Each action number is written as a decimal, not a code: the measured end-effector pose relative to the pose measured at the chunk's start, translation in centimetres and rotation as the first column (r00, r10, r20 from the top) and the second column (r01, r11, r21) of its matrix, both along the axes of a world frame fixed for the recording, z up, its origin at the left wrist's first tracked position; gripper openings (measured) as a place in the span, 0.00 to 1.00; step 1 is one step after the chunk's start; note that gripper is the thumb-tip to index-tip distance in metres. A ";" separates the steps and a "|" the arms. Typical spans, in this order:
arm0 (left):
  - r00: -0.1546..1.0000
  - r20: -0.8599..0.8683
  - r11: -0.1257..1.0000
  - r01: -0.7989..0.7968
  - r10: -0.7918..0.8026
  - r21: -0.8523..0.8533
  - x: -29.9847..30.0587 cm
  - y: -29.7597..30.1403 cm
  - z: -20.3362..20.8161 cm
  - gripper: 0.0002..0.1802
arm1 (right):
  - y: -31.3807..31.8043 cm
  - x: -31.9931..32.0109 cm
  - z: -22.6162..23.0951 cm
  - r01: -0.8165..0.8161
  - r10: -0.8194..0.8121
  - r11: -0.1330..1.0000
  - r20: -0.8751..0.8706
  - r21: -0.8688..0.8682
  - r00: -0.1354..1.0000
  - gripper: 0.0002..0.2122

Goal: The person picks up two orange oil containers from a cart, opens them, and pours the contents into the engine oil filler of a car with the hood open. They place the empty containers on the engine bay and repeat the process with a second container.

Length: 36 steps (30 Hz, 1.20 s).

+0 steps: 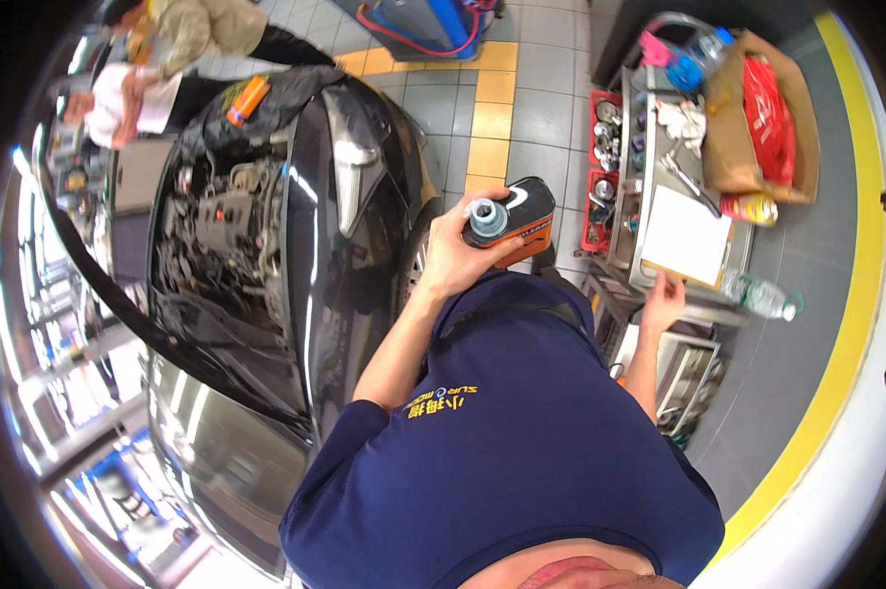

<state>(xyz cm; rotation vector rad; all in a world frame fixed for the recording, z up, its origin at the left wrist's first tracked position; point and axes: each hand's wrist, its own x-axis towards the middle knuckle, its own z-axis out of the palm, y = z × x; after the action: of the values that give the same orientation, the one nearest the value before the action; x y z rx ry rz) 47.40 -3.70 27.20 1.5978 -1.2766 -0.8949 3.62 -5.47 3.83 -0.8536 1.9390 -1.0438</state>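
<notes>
My left hand [450, 257] is wrapped around a black bottle [533, 203] with an orange label, holding it in front of my waist. A grey round neck [486, 220] on its top faces up; a dark hole shows in the middle. At the near edge of the tool cart [634, 221], my right hand [665, 302] has its fingertips pressed together. Whatever they pinch, if anything, is too small to make out. Just beyond those fingers lies a white sheet of paper [686, 236] on the cart top.
To my left stands a dark car [340, 304] with its hood up and engine [229, 216] exposed. Two people [193, 39] are beyond it. The cart bears a cardboard box [728, 157], a spray can [750, 208], a clear plastic bottle [760, 295] and red trays [597, 211]. A blue machine [443, 25] stands ahead.
</notes>
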 end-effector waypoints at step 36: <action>0.256 -0.615 0.178 -0.966 0.746 -0.185 22.5 -3.4 10.3 0.22 | -26.3 64.3 30.2 -0.570 0.461 -0.361 0.389 -0.738 -0.797 0.36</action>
<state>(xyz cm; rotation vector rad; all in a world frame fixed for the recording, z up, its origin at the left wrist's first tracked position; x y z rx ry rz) 69.86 -7.14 37.50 1.2373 -0.0501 0.0052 67.89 -31.80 34.06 -1.0928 -0.4084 0.1513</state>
